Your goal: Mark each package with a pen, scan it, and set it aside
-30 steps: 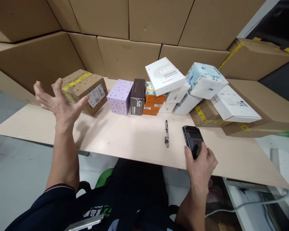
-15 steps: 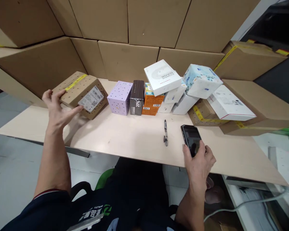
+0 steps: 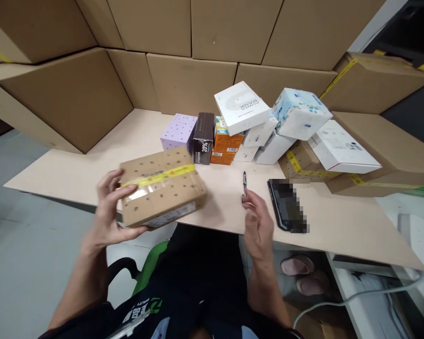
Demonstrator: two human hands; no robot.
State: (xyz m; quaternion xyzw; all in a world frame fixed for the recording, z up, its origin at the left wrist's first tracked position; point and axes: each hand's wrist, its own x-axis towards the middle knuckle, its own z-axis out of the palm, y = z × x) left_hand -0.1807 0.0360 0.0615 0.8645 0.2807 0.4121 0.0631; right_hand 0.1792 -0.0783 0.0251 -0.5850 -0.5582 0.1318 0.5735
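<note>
My left hand [image 3: 110, 207] grips a small brown cardboard parcel [image 3: 162, 188] with yellow tape and holds it over the near edge of the table [image 3: 74, 165]. My right hand [image 3: 258, 221] hovers empty, fingers loosely apart, between the parcel and a black phone [image 3: 285, 203] that lies on the table. A pen [image 3: 245, 181] lies just beyond the right hand's fingertips.
A row of small boxes stands at the back: lilac [image 3: 178, 132], black [image 3: 203, 137], orange [image 3: 225, 143], white power bank box [image 3: 240, 107], pale blue [image 3: 299, 113], flat white [image 3: 341, 147]. Large cardboard cartons [image 3: 191, 75] wall in the table behind and at both sides.
My left hand took hold of the brown parcel at the back left and brought it to the near edge. My right hand let go of the phone, which now lies on the table.
</note>
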